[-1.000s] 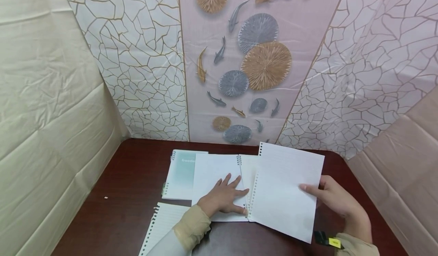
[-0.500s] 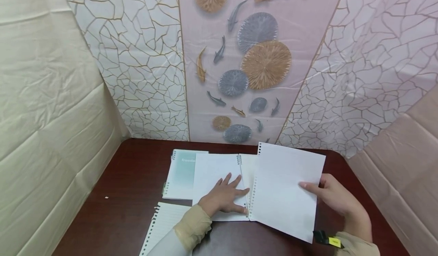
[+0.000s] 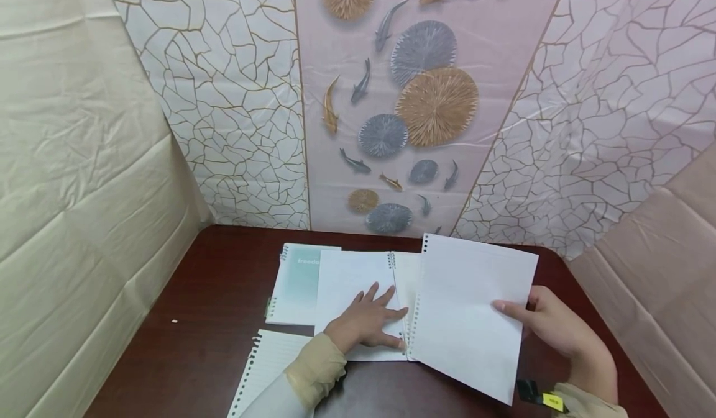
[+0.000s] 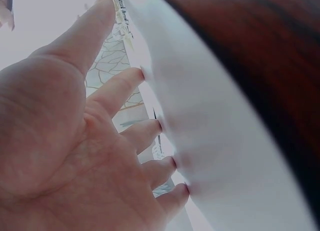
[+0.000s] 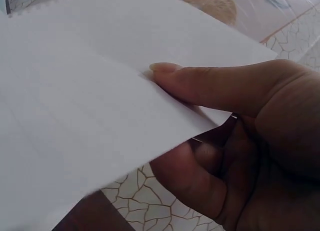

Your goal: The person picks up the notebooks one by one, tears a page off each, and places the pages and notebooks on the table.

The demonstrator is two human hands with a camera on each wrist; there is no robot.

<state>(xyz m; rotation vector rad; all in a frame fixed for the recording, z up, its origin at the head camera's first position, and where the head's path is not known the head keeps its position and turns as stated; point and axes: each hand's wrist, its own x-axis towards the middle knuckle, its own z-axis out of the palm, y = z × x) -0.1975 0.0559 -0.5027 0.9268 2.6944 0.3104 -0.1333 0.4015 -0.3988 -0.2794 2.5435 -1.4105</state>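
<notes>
An open spiral notebook [image 3: 349, 281] lies on the dark table, its coil running down the middle. My left hand [image 3: 366, 320] rests on the left page with fingers spread, the thumb close to the coil. My right hand [image 3: 559, 325] pinches the right edge of a white sheet [image 3: 472, 312], thumb on top and fingers curled beneath. The sheet has a row of punched holes along its left edge, which lies over the notebook's right side near the coil. In the right wrist view the sheet [image 5: 95, 101] bends slightly under the thumb.
A teal and white spiral notebook [image 3: 299, 287] lies partly under the open one at the left. A loose lined sheet [image 3: 268, 359] with torn holes is at the front left, partly covered by the left sleeve. A tiny white scrap [image 3: 174, 321] lies farther left on the table [image 3: 151, 362].
My right hand has shifted slightly to the right, and the sheet's right edge has moved with it. My left hand stays in place on the page.
</notes>
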